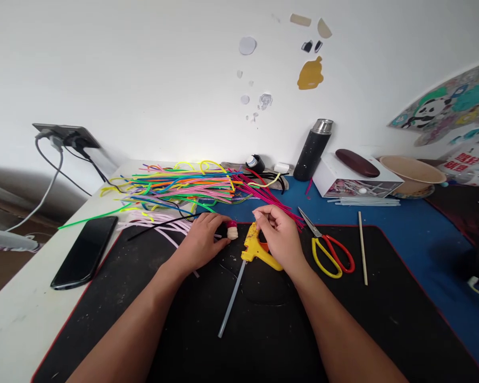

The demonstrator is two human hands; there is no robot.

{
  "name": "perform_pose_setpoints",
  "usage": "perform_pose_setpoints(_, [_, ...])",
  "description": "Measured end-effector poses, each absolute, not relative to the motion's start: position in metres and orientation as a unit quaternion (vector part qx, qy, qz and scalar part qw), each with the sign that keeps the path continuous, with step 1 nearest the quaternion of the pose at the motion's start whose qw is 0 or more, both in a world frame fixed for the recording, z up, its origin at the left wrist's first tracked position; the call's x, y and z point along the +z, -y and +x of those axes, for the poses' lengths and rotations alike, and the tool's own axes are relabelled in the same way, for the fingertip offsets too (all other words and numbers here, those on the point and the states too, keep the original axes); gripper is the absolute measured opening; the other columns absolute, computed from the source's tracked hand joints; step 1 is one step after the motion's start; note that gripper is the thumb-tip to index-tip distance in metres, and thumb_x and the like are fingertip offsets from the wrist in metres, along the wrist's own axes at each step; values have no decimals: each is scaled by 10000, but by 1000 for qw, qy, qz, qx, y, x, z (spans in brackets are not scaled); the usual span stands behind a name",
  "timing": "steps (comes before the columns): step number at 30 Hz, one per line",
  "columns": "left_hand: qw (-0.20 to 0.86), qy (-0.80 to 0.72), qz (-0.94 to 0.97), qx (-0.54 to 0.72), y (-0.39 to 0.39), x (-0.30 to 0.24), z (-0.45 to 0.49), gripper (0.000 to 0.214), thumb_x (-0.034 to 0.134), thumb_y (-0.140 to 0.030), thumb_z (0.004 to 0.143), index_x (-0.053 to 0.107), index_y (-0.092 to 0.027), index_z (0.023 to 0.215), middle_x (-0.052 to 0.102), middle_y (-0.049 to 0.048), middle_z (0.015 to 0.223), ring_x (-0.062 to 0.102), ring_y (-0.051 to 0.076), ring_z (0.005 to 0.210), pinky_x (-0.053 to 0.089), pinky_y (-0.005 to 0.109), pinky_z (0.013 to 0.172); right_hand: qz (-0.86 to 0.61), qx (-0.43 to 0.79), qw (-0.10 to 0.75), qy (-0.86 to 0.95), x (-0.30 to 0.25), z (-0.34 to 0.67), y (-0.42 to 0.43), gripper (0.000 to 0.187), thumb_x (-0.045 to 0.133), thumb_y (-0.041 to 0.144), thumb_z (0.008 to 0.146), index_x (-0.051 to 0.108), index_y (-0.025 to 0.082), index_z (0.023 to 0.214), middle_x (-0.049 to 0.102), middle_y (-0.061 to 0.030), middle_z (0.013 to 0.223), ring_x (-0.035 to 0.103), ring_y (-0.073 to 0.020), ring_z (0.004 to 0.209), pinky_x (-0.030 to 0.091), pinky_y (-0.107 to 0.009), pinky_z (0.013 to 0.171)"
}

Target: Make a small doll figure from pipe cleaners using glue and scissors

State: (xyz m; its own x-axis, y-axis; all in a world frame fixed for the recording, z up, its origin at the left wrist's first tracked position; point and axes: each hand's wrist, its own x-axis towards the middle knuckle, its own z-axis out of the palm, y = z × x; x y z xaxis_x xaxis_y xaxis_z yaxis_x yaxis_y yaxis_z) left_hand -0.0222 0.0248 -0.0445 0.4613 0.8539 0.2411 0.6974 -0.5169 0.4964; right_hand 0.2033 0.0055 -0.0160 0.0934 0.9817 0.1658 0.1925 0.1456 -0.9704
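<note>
Between the thumb and fingers of my left hand (201, 242) is a small cream-and-magenta wrapped piece (232, 231), its inner end hidden by the hand. My right hand (280, 233) is closed in a pinch just above the nozzle end of a yellow hot glue gun (255, 250); what its fingertips hold, if anything, is too small to make out. The glue gun lies on the black mat (175, 324), partly behind the right hand, with a long translucent glue stick (232, 299) poking out of its rear towards me.
Scissors (327, 247) and a thin wooden stick (362, 249) lie to the right. Many coloured pipe cleaners (183, 183) cover the back left. A phone (85, 250) lies at left. Behind stand a black flask (312, 151), a white box (359, 173) and a beige bowl (413, 170).
</note>
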Motion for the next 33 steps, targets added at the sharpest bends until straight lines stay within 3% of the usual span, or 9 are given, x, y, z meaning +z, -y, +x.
perform_pose_setpoints(14, [158,-460,841,236,-26,-46,-24,406,758,-260,891,670,-229,1287,708,97,1247,622,315,1174,505,483,1047,-534,377,501,567,-15,203,-5,229,657,444,938,706,220,943,718,-32,807,673,-207,709,525,-333,698])
perform_pose_setpoints(21, [150,-467,839,236,-23,-46,-21,516,757,-402,922,623,-237,1393,706,106,1236,622,324,1175,508,491,1035,-534,381,488,576,-14,201,-4,248,646,465,943,702,223,954,694,-18,776,666,-206,710,509,-319,686])
perform_pose_setpoints(33, [161,-479,829,237,-22,-44,-18,348,702,-367,960,677,-242,1284,722,89,1230,630,310,1159,500,482,1038,-531,385,486,578,-14,201,-3,246,655,464,954,715,225,962,668,-8,748,667,-205,715,512,-318,680])
